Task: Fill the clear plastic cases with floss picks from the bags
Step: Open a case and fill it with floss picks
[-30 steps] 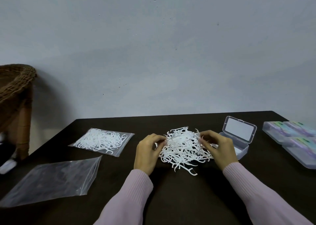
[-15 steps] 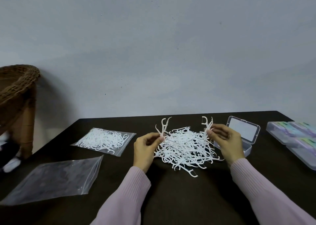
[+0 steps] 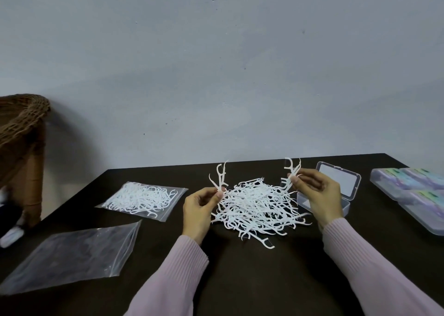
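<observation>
While both hands [image 3: 259,202] pinch picks [image 3: 221,178], two bags [image 3: 144,199], perhaps four cases [image 3: 334,190].

dark table [image 3: 240,279] | floss pick pile [image 3: 257,205] | full bag [image 3: 141,199] | empty bag [image 3: 72,255] | open case [image 3: 336,190] | closed cases [image 3: 413,195]

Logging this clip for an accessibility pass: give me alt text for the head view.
Both hands, left and right, pinch a few floss picks above a loose pile on a dark table. An open clear case sits behind the right hand; a full bag lies left.
</observation>
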